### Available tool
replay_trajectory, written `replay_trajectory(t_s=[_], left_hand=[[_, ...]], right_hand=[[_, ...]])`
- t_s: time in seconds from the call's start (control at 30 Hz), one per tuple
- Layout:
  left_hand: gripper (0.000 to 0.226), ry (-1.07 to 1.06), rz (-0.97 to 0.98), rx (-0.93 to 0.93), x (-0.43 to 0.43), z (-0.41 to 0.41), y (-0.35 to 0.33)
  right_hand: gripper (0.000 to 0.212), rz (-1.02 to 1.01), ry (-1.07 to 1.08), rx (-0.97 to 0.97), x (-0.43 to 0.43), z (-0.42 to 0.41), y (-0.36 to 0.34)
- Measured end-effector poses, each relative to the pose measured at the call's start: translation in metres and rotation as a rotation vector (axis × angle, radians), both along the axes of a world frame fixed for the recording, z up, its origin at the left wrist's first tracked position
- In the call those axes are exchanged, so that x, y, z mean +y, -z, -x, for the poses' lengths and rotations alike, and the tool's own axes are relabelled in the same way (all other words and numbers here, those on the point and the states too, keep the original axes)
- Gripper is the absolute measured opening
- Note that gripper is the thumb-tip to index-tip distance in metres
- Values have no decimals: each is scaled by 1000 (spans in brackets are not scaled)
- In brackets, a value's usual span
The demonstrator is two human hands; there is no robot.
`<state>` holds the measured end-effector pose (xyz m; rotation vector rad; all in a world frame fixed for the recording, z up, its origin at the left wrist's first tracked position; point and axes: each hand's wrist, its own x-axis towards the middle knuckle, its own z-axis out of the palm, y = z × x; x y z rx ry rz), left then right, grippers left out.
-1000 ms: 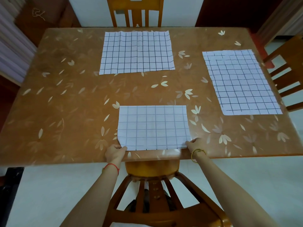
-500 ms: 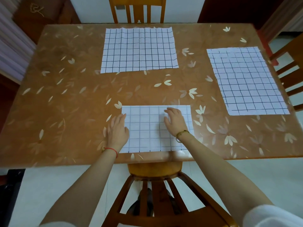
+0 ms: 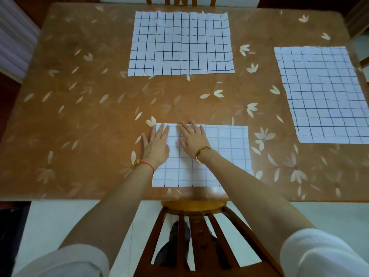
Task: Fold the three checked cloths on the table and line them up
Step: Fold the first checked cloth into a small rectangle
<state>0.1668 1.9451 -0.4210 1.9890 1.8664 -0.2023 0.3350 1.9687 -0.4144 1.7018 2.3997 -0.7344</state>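
- Wooden chair with a round-topped slatted back stands pushed against the near edge of the bench, between the two forearms. Dark shoes show through its slats.
- Second wooden chair back at the far edge, mostly cut off by the frame.
- Both forearms cross the near bench edge; the right one covers the lower right part of the near cloth.
- Red string bracelet on the left wrist, gold bangle on the right. White sleeves pushed up on both arms.
- Bench: orange-brown glossy bench top with pale flower-petal print. Pale floor below; dark furniture in the far corners, blurred.
- Cloth count — three:
  - small white rectangular cloth with faint grid lines, at the near edge in the middle;
  - large white cloth with dark grid lines, spread flat at the far middle, creased;
  - second large white dark-grid cloth, spread flat at the right, well apart from the others.
- Hands — two, both on the small cloth:
  - left hand flat, fingers straight, lying over the cloth's left edge, partly on the bench;
  - right hand flat, fingers spread, pressing the cloth's left half, fingertips at its far edge.
  - Neither grips anything.
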Motion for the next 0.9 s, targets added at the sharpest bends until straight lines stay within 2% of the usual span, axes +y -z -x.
replay_trajectory(t_s=[0.47,0.9], left_hand=[[68,-116,-24,-24,5,-1,-1],[66,-173,-37,-61,9,-6,-1]], right_hand=[[55,-20,-21,-116,1,1,18],[54,-84,485,-198,-27,-141,22]])
